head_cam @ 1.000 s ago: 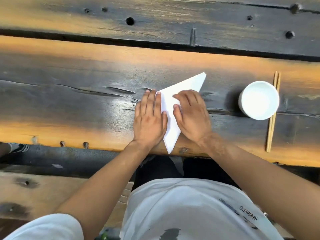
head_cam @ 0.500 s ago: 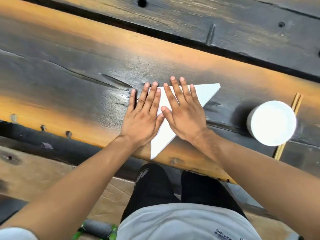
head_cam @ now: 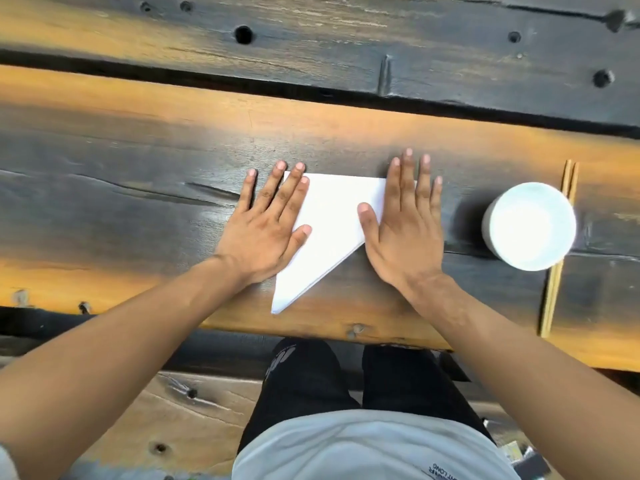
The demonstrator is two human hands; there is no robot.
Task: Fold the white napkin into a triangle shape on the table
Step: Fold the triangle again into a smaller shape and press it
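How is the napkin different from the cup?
The napkin is a flat triangle lying on the table; the cup is round and stands upright. The napkin has the left hand and right hand pressing on its two sides; nothing touches the cup. The napkin lies in the middle; the cup stands off to the right by the chopsticks. Both are white.

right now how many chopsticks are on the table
2, lying side by side as a pair of chopsticks at the table's right, partly under the white cup. None other shows.
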